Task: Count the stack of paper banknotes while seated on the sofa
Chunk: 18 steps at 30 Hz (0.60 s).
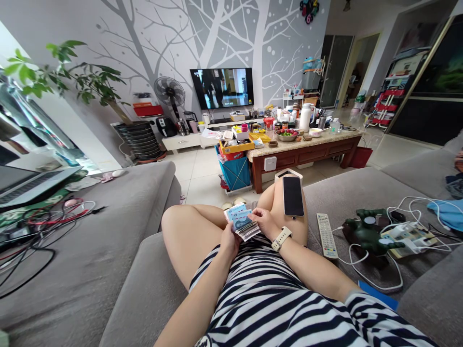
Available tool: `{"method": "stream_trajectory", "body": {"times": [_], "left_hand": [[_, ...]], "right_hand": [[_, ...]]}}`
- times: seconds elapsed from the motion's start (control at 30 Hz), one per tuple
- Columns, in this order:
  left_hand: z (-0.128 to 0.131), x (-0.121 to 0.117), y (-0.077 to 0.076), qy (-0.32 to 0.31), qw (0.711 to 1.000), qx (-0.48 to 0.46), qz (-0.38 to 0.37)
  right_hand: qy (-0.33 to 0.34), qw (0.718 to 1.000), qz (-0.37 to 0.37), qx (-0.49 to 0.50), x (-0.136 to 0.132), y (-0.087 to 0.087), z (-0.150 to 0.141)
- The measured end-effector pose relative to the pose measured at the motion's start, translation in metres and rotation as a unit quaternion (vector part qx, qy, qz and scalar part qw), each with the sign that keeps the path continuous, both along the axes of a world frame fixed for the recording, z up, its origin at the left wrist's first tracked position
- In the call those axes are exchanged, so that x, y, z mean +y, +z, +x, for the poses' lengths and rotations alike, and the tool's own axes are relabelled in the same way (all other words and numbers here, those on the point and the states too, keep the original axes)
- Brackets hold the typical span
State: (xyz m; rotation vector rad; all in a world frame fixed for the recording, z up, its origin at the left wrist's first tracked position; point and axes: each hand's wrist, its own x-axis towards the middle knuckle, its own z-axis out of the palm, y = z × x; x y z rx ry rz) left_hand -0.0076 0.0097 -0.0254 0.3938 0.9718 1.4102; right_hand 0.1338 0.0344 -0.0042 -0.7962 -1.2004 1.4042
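Observation:
A stack of small blue-and-white printed cards (237, 212) sits low over my lap, its lower edges spread in a fan. My left hand (229, 242) is closed round the near left side of the stack. At the right side, my right hand (265, 223) pinches the upper cards; a pale watch band (281, 238) circles that wrist. The print on the cards is too small to read. A smartphone (292, 196) with a dark screen rests on my right leg, just beyond my right hand.
On the grey sofa to my right lie a remote control (327, 236), a dark green figure (369, 231) and white cables. A laptop (32, 185) and tangled cords are at left. Ahead stands a cluttered coffee table (307, 149) beside a blue bin (234, 172).

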Motion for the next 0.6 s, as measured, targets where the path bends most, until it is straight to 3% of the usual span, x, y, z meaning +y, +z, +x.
{"method": "stream_trajectory", "body": {"times": [0.6], "left_hand": [[-0.0012,-0.0001,-0.0025,-0.015,1.0,0.008,0.02]], "right_hand": [[0.025,0.999,-0.021,0.016,-0.0032,0.0061,0.0]]}}
